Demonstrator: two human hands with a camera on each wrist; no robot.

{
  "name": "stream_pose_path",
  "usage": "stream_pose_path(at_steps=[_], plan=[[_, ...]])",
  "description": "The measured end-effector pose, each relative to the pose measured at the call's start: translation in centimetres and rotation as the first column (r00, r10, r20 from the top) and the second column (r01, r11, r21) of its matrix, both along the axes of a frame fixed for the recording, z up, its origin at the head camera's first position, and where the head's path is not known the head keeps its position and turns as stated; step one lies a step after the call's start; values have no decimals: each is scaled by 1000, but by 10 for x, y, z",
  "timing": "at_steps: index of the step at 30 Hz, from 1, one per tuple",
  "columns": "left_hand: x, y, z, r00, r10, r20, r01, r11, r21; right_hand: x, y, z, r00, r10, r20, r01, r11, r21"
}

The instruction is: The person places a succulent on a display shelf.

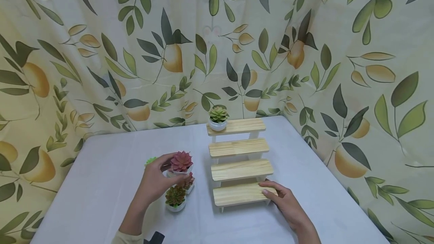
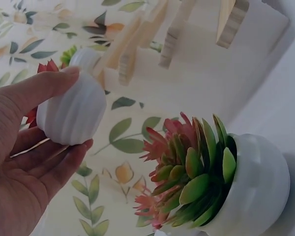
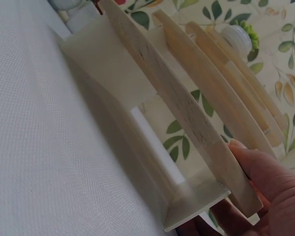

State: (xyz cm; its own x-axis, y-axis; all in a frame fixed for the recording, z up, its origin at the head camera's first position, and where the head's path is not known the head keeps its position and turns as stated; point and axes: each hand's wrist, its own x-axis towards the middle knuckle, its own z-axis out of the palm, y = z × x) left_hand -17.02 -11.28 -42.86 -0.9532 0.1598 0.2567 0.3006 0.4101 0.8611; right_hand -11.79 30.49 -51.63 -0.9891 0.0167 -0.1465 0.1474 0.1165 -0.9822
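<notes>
My left hand [image 1: 157, 180] grips a red potted succulent [image 1: 181, 162] by its white ribbed pot [image 2: 73, 110], raised above the other pots. Below it are a green-brown succulent [image 1: 175, 195] in a round white pot and a smaller reddish succulent [image 1: 189, 180], partly hidden by my fingers. A bright green plant [image 1: 150, 160] peeks out behind the hand. At the right end of the lowest step of a four-tier wooden stand [image 1: 240, 195], my right hand [image 1: 285, 202] pinches the board, thumb on one side and fingers beneath.
A green succulent in a white pot [image 1: 218, 118] stands on the left end of the stand's top step. The white-covered table [image 1: 112, 168] backs onto a curtain [image 1: 203, 74] printed with leaves and fruit. A dark object [image 1: 156, 237] shows by the left sleeve.
</notes>
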Motion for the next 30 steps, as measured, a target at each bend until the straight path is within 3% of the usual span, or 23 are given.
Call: stream_pose_path(at_steps=[10, 18, 30], plan=[[-8, 10, 5, 999, 1, -36, -2, 999, -41, 1, 0, 2, 1000, 5, -6, -5, 1000, 1], [-12, 27, 7, 999, -26, -27, 26, 1000, 3, 1, 0, 0, 1000, 3, 0, -3, 1000, -9], [-15, 50, 11, 994, -80, -68, 84, 995, 51, 2, 0, -2, 1000, 5, -8, -5, 1000, -12]])
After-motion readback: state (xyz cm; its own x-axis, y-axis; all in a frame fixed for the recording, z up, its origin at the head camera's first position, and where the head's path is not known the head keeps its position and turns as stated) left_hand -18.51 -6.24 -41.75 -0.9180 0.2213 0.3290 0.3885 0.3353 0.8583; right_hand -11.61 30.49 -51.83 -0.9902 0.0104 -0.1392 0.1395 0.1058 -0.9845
